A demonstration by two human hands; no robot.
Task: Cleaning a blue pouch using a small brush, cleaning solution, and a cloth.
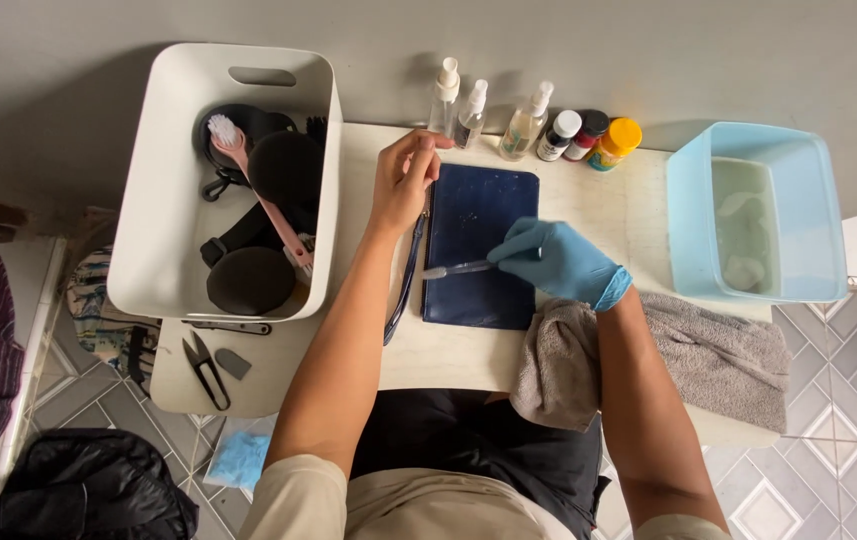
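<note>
Pouch point(478, 245), dark blue, flat, rectangular, lay at the middle of the small white table point(448, 360) in front of me, its wrist strap point(406, 285) trailing off the left edge. My left hand point(403, 180), bare, rested on the pouch's upper left corner, fingers curled loosely over the edge, pinning it rather than clasping it. My right hand point(558, 262), in a blue glove, was closed around a thin brush-like tool point(458, 268) whose pale tip touched the pouch's surface near its middle. Grey towel point(718, 355) lay under and beside my right forearm, draped over the table's near edge. Three clear spray bottles point(473, 112) and three small capped jars point(588, 135) stood in a row just behind the pouch. Pale blue tub point(693, 200) holding water sat at the right. White bin point(163, 200) at the left held a pink brush point(258, 190) and round black pads. Black snips point(206, 368) lay below the bin.
</note>
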